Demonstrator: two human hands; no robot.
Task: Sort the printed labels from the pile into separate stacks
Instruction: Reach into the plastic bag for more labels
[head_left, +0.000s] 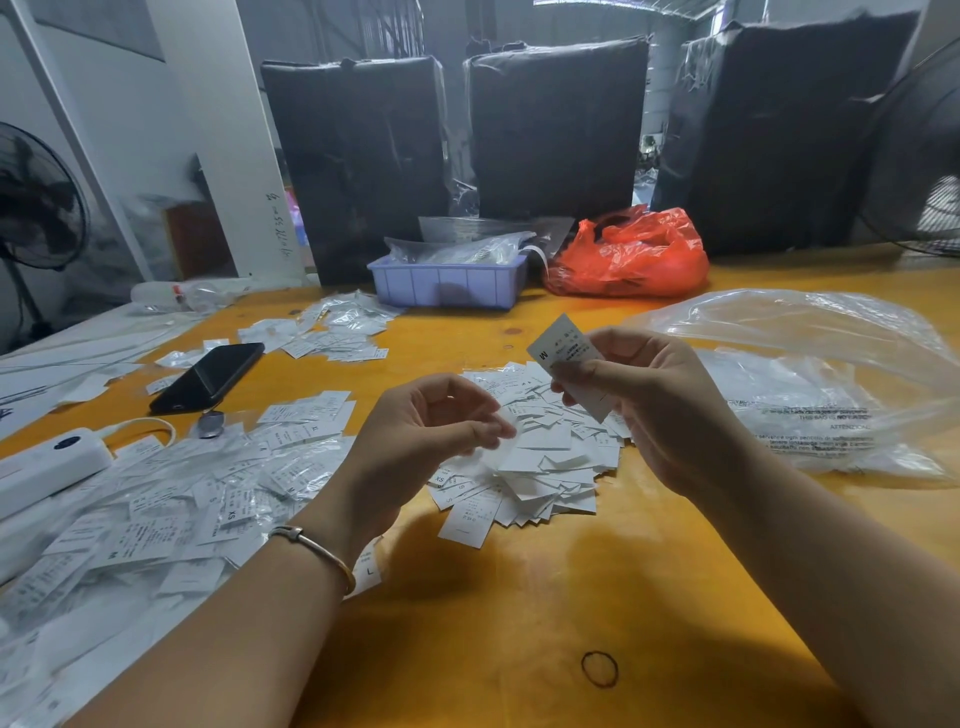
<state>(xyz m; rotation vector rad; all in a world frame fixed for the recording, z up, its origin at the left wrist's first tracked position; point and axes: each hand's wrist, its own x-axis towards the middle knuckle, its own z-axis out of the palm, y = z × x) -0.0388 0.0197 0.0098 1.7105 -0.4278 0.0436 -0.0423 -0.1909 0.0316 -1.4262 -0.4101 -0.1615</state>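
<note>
Orange tabletop (519, 597) lies under our two hands, with the loose pile (530, 462) of white printed labels in the middle of it, just beyond our wrists. Our right hand (654, 405) is raised over the far right edge of that pile and pinches one label (563, 358) between thumb and fingers; the label stands tilted, its printed face toward us, and a letter M shows near its upper left corner. Our left hand (421, 431) hovers over the left side of the pile, fingers curled inward with thumb and fingertips nearly meeting; we cannot tell whether a slip is caught between them, since the white paper there blurs into the pile behind. A thin bangle (317, 551) circles the left wrist. To the left spreads a wide heap of bagged labels (171, 519), some marked XS, M and XL, and a smaller heap (332, 332) lies farther back. A black phone (208, 376) rests between those two heaps, and a white power bank (47, 462) sits at the left edge with a cable looping from it. At the back stand a lilac tray (447, 286) and, just beside it, a red bag (628, 254). A large clear bag (810, 374) lies to the right of the pile. A rubber band (600, 669) lies on the near tabletop.
</note>
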